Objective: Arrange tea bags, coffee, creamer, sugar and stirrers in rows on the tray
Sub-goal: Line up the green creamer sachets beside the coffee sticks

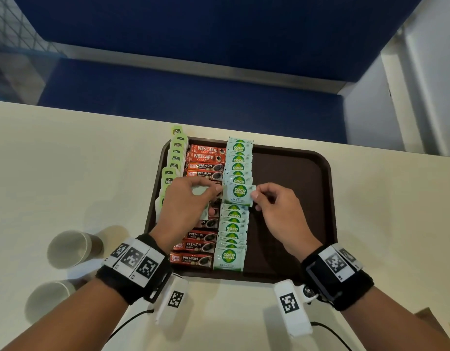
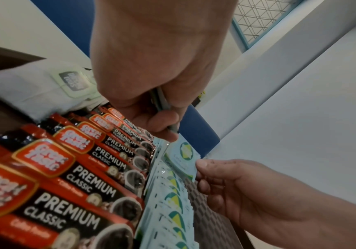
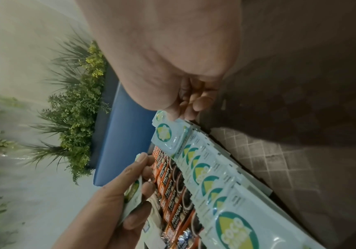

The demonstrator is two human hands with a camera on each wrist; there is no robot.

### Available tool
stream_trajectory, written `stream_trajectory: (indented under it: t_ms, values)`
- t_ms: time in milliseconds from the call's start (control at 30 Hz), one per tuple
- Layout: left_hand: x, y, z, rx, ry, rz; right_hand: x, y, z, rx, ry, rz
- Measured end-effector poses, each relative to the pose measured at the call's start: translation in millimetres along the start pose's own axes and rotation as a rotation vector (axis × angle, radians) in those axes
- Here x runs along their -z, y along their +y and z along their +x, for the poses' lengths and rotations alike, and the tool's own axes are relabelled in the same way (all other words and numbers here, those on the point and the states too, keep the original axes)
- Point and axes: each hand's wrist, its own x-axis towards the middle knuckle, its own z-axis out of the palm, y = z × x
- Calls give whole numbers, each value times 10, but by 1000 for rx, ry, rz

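Observation:
A brown tray [image 1: 289, 178] holds three rows: green tea bags [image 1: 177, 158] on the left, red coffee sachets [image 1: 206, 163] beside them, and pale Coco Natura sugar packets [image 1: 232, 229] down the middle. My right hand [image 1: 256, 196] pinches one sugar packet [image 1: 239, 195] by its right edge, lifted a little above the sugar row. That packet [image 3: 166, 136] also shows in the right wrist view, and in the left wrist view [image 2: 182, 156]. My left hand [image 1: 208, 191] curls round a small stack of spare sugar packets [image 3: 133, 193], with its fingertips at the lifted packet's left edge.
Two paper cups [image 1: 71, 248] [image 1: 51, 300] stand on the cream table [image 1: 66, 160] left of the tray. The tray's right half is bare. A blue bench [image 1: 193, 97] runs behind the table's far edge. Something brown [image 1: 431, 323] lies at the near right corner.

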Motion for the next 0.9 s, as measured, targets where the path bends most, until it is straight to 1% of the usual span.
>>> stream_trajectory:
  t_ms: [333,700,833,900]
  values:
    - [42,-7,12,-10,27,-20,-77,63,-17,62,10,-111]
    - [57,-33,13,2,25,-12,-105,45,-32,49,43,-88]
    - [48,-20,14,1,27,-44,-99,38,-10,37,33,-76]
    - [46,-11,31,22,21,-91,-87,28,-11,40,51,-71]
